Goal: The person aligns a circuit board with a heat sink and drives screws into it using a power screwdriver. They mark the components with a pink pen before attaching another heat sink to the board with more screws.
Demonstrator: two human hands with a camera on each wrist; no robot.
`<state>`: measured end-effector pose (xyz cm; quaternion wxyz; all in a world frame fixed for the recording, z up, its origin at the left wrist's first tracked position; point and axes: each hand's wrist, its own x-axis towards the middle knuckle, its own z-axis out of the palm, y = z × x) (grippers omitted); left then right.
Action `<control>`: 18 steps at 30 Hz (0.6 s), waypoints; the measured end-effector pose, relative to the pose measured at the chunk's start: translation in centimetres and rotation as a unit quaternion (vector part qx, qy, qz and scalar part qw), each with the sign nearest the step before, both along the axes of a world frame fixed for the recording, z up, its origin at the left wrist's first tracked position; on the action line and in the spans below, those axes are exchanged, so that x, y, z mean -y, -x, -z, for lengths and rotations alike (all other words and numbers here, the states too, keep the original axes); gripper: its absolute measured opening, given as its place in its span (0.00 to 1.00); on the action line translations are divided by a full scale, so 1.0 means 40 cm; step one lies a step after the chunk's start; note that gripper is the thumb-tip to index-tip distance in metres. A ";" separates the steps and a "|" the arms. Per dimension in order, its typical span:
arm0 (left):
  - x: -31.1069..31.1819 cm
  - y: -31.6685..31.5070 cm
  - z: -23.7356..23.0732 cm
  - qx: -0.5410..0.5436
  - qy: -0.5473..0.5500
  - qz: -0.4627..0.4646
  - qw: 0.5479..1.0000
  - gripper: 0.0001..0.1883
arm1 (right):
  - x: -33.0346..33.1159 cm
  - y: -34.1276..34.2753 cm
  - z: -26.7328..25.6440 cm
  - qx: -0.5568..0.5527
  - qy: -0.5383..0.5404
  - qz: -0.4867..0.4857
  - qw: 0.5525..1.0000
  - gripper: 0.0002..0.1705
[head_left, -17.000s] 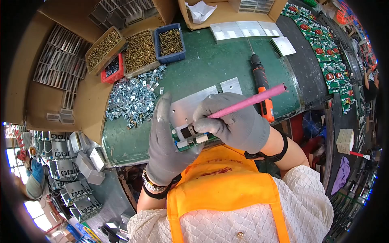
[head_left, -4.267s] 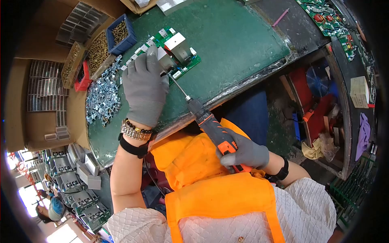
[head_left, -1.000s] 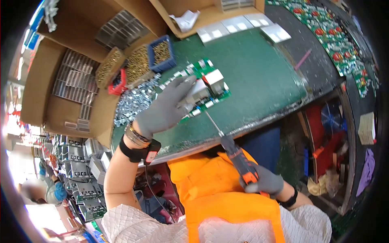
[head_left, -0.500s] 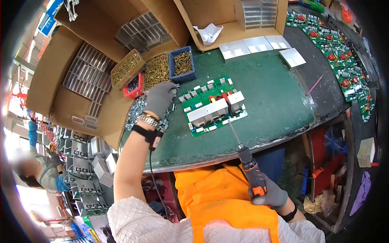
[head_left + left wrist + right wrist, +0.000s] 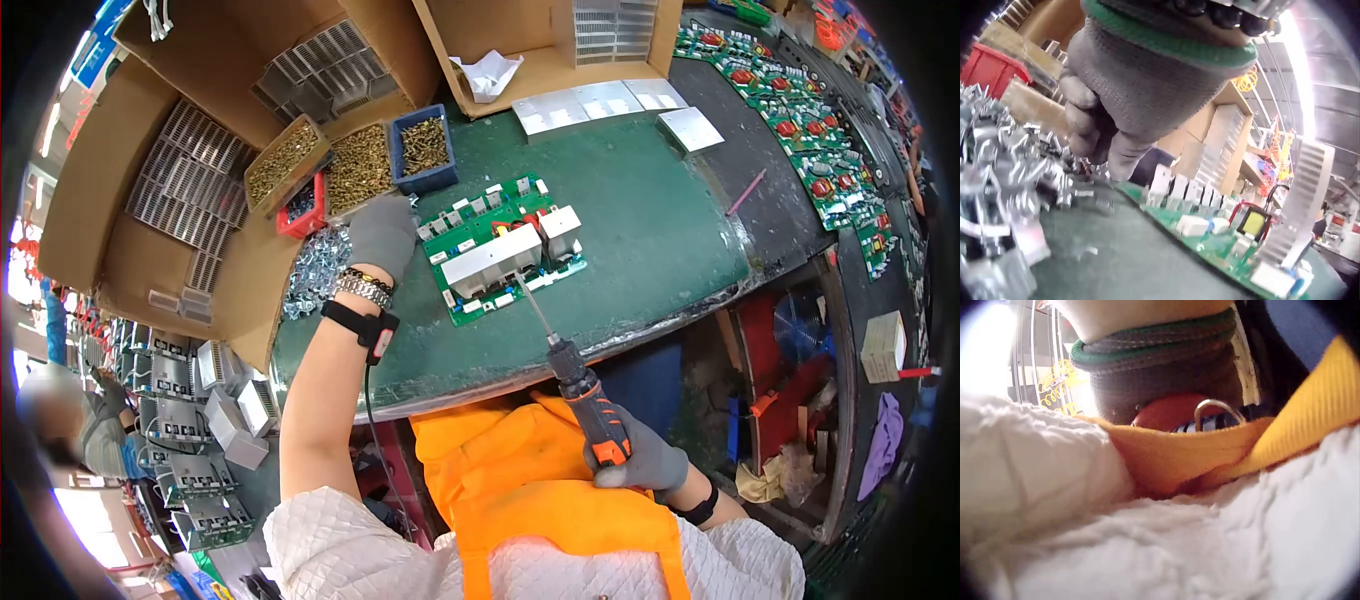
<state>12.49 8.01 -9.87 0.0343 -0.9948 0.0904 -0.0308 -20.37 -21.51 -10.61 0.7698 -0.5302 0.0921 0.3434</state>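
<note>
The gloved left hand (image 5: 383, 238) reaches down at the right edge of a pile of small metal clips (image 5: 318, 272). In the left wrist view, the left hand (image 5: 1141, 81) has curled fingers low beside the clips (image 5: 1007, 181); whether they pinch one is hidden. On the green table lies a circuit board (image 5: 470, 228) with a long heat sink (image 5: 492, 258) and a shorter one (image 5: 560, 228). The right hand (image 5: 640, 455) grips a power screwdriver (image 5: 590, 400), its bit pointing at the board's front side. In the right wrist view, glove cuff and clothing hide the tool.
Behind the pile stand screw-filled trays (image 5: 358, 165), a blue bin (image 5: 424, 150) and a red bin (image 5: 303, 206). Cardboard boxes (image 5: 230, 290) stand left and behind. Metal plates (image 5: 580, 105) lie at the back, a pink stick (image 5: 745, 193) and more boards (image 5: 785, 128) to the right.
Since one second ago, the left hand has left the long heat sink and moved left to the clip pile. The screwdriver's bit has shifted slightly left along the board in the last half second.
</note>
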 end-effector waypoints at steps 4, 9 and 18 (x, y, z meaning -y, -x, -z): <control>-0.014 0.018 -0.011 0.008 0.071 0.030 0.997 0.12 | -0.004 0.011 -0.006 0.016 0.037 -0.016 0.999 0.53; -0.050 0.113 -0.114 -0.069 0.412 0.102 0.903 0.08 | 0.000 0.013 -0.034 0.053 0.097 -0.046 0.993 0.55; -0.050 0.314 -0.222 -0.352 0.571 0.112 0.733 0.08 | -0.041 -0.015 -0.128 0.104 0.154 -0.142 0.972 0.54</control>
